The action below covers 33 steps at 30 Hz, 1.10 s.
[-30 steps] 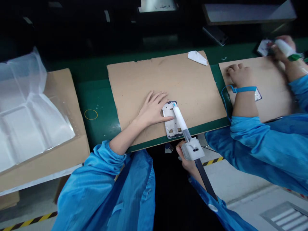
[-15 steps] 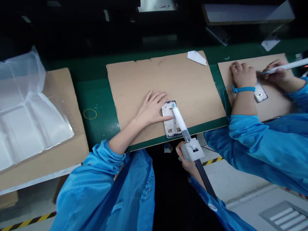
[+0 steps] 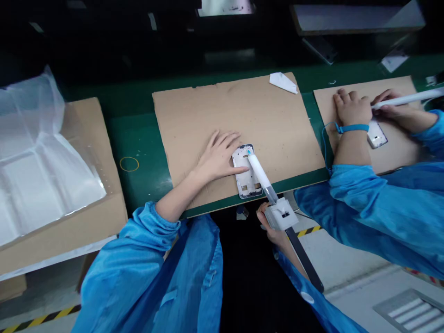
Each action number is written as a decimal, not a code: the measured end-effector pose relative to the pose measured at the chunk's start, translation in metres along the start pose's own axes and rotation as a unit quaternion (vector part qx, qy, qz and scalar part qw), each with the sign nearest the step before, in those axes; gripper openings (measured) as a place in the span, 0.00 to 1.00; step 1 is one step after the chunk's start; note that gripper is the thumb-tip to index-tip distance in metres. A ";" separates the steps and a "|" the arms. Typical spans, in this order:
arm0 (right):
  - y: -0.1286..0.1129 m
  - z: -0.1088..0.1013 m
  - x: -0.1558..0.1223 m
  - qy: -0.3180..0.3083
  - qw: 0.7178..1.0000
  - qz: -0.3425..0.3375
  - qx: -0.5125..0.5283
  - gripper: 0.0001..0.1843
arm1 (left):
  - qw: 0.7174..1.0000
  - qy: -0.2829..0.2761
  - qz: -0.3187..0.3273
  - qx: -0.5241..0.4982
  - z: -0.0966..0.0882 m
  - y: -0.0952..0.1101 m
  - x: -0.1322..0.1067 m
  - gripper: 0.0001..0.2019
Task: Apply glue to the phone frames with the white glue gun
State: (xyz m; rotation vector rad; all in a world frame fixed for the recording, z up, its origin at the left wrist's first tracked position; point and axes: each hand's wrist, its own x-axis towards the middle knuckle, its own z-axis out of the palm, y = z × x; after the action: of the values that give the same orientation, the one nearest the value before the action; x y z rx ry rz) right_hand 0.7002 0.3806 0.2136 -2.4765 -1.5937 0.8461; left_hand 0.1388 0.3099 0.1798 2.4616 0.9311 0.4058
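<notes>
A white phone frame [image 3: 244, 177] lies on a sheet of brown cardboard [image 3: 208, 111] near its front edge. My left hand [image 3: 219, 155] rests flat on the cardboard with fingers spread, its thumb and fingertips pressing the frame's left side. My right hand [image 3: 272, 229] grips a syringe-style dispenser [image 3: 264, 181] with a white block at its rear and a dark hose trailing back. The dispenser's tip touches the top of the frame.
A green belt [image 3: 138, 138] runs under the cardboard. An open carton with clear plastic lining [image 3: 45, 162] stands at the left. A co-worker in blue sleeves [image 3: 381, 203] works a second frame [image 3: 376, 134] on another cardboard at the right. A folded white paper [image 3: 282, 82] lies at the back.
My hands and the dispenser have barely moved. The co-worker's far hand came down from the back right with a white tool onto their own frame.
</notes>
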 end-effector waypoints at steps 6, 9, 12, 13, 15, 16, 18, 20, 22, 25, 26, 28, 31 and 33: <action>-0.007 0.003 -0.009 0.082 0.986 -0.033 -0.145 0.38 | 1.000 -0.002 0.000 0.000 0.000 -0.001 0.000 0.45; -0.011 0.003 -0.011 0.084 0.987 -0.030 -0.137 0.37 | 1.000 -0.003 0.001 0.000 0.000 -0.001 -0.001 0.45; -0.013 0.003 -0.013 0.091 0.984 -0.031 -0.149 0.36 | 1.000 -0.004 0.002 0.002 0.000 -0.002 -0.001 0.45; -0.014 0.003 -0.013 0.092 0.983 -0.033 -0.158 0.36 | 1.000 -0.003 0.002 0.002 0.001 -0.002 -0.001 0.45; -0.015 0.003 -0.014 0.098 0.978 -0.039 -0.179 0.35 | 1.000 -0.002 0.003 0.001 0.001 -0.002 -0.001 0.45; -0.016 0.003 -0.014 0.101 0.975 -0.044 -0.192 0.35 | 1.000 -0.001 0.004 0.000 0.001 -0.002 -0.001 0.44; -0.016 0.003 -0.012 0.108 0.967 -0.049 -0.223 0.33 | 1.000 -0.001 0.005 -0.002 0.002 -0.002 -0.001 0.44; -0.016 0.004 -0.010 0.116 0.961 -0.052 -0.244 0.31 | 1.000 -0.001 0.005 -0.002 0.002 -0.002 -0.001 0.45; -0.016 0.004 -0.009 0.127 0.962 -0.055 -0.235 0.28 | 1.000 -0.002 0.004 0.002 0.002 -0.002 -0.001 0.45; -0.016 0.005 -0.009 0.142 0.966 -0.059 -0.209 0.25 | 1.000 0.000 0.005 0.007 0.002 -0.002 -0.001 0.45; -0.016 0.006 -0.009 0.142 0.967 -0.060 -0.204 0.25 | 1.000 0.001 0.006 0.007 0.002 -0.002 0.000 0.45; -0.017 0.006 -0.009 0.143 0.971 -0.059 -0.182 0.25 | 1.000 0.002 0.007 0.007 0.002 -0.002 0.000 0.45; -0.017 0.007 -0.007 0.153 0.978 -0.060 -0.132 0.23 | 1.000 0.003 0.007 0.005 0.001 -0.002 0.000 0.44; -0.017 0.008 -0.007 0.157 0.979 -0.064 -0.113 0.23 | 1.000 0.004 0.006 0.005 0.001 -0.002 0.000 0.43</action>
State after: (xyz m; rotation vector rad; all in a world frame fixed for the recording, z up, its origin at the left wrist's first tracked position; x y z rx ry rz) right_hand 0.6804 0.3808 0.2152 -2.4573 -1.7894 0.2516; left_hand 0.1382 0.3103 0.1781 2.4783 0.9230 0.4157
